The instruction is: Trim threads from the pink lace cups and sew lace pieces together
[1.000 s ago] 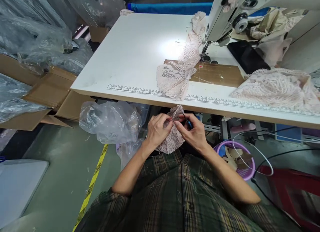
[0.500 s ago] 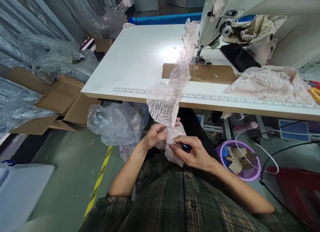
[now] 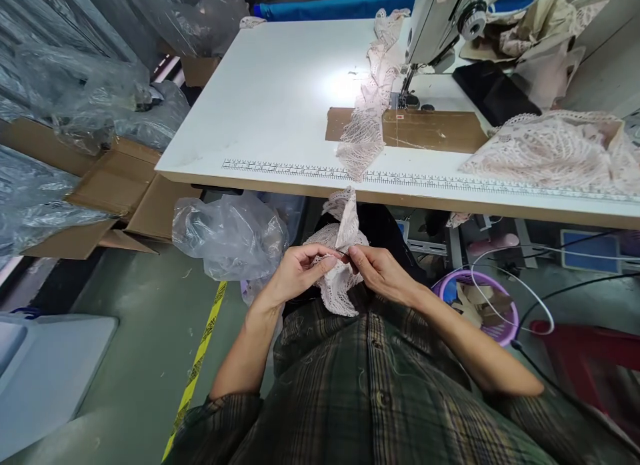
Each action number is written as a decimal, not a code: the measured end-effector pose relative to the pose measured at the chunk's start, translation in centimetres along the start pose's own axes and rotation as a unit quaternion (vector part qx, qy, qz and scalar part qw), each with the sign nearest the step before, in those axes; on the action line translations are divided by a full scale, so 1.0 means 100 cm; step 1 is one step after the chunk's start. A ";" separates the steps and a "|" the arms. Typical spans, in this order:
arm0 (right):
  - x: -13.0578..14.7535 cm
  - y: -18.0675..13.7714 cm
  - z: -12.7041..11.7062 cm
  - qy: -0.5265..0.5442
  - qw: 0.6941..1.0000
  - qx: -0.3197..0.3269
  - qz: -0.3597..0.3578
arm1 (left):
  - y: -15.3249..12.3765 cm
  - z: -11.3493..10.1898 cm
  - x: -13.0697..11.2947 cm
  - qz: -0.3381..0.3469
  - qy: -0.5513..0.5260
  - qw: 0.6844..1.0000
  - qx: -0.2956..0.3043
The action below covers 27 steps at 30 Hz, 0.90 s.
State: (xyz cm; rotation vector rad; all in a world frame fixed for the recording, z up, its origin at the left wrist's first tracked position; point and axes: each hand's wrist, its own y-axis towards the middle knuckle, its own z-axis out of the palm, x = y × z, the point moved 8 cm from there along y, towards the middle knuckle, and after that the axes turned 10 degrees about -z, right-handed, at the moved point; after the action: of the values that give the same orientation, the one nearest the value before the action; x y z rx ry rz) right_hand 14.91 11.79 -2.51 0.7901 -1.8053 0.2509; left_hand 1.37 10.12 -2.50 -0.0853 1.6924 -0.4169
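Looking down from the wearer's head, a person in a dark green plaid shirt (image 3: 325, 391) sits at a white bench (image 3: 270, 85), working with both hands just in front of its near edge, above the lap. A pale pink lace piece (image 3: 337, 293) is bunched between them, one narrow fold standing up toward the bench and the rest hanging below the fingers. The left hand (image 3: 303, 270) has thumb and forefinger pinched together on the lace. The right hand (image 3: 383, 270) comes in from the other side, its fingertips also closed on the lace and almost meeting the left's; a thin dark sliver shows there, too small to identify. On the bench, a lace strip (image 3: 367, 118) runs from the far edge toward the person, passing left of a sewing machine's needle (image 3: 407, 81) and over a brown panel (image 3: 435, 131); whether it joins the lace in the hands cannot be told. A printed ruler (image 3: 425, 180) follows the near edge, and a lace heap (image 3: 555, 148) lies to the right. Below the bench are a clear plastic bag (image 3: 227, 235) on the left and a purple basket (image 3: 513, 325) on the right.
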 end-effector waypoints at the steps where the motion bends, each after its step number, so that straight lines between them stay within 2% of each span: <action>1: 0.000 0.002 0.002 0.000 1.000 0.007 -0.003 | 0.000 -0.001 0.000 -0.004 0.001 1.000 -0.003; 4: 0.000 0.008 0.006 -0.003 1.000 0.013 -0.008 | 0.000 -0.003 0.002 -0.017 0.006 1.000 -0.010; 9: -0.009 0.009 0.002 -0.017 0.998 -0.049 0.021 | 0.004 -0.005 0.003 -0.023 -0.013 1.000 -0.010; 16: -0.004 0.011 0.008 -0.024 1.000 -0.007 0.015 | 0.012 -0.010 0.002 -0.049 -0.031 0.998 0.000; 21: -0.020 0.016 0.009 -0.052 0.997 -0.039 0.045 | 0.016 -0.011 0.002 -0.065 -0.019 0.998 0.003; 23: -0.026 0.013 0.005 -0.044 0.995 -0.062 0.056 | 0.021 -0.018 0.002 -0.059 -0.001 0.998 -0.021; 27: -0.029 0.006 -0.007 0.011 0.995 -0.085 0.053 | 0.045 -0.047 0.008 -0.028 0.011 0.992 -0.120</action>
State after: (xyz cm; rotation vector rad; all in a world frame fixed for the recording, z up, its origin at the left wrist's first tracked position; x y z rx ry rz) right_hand 15.57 13.72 -4.75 0.5709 -1.8225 0.1712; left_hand -2.47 15.15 -4.24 -0.3069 1.7584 -0.2555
